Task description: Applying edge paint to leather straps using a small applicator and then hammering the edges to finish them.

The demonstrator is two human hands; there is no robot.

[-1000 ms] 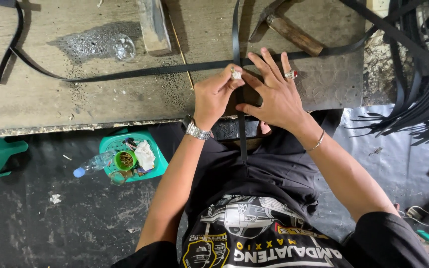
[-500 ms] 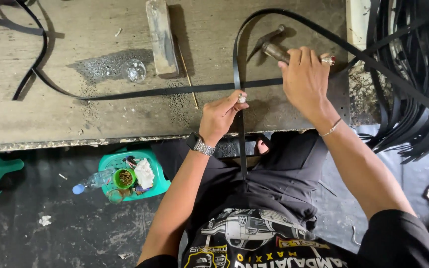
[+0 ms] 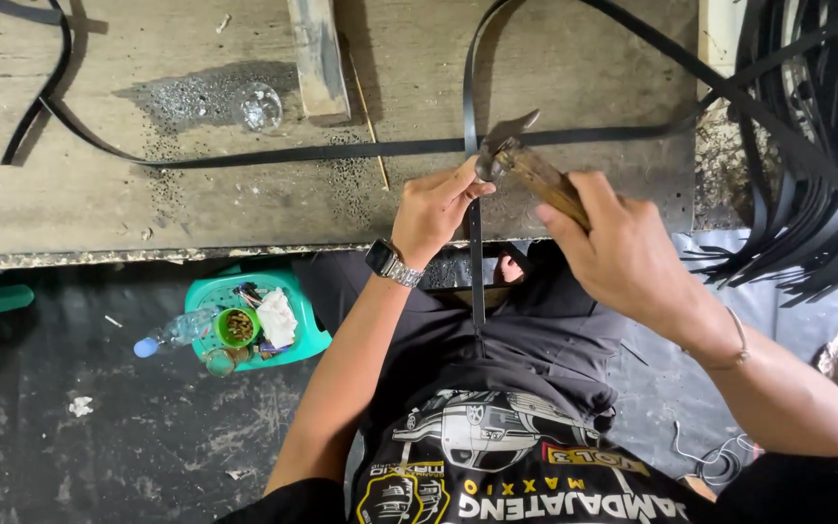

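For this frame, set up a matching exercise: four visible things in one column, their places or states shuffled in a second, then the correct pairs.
Things:
1. wooden-handled hammer
2. silver wristwatch
3. green plastic stool
4. small clear glass

Places:
A. on the left wrist
B. on the dark floor, holding clutter
C. gripped in the right hand
D. standing on the worn wooden workbench

Pairs: 1-C, 2-A, 3-B, 4-D

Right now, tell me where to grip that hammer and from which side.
Grip the hammer on its wooden handle, near the end away from the head, coming from the right. The handle slants that way, and the right hand already wraps it there.
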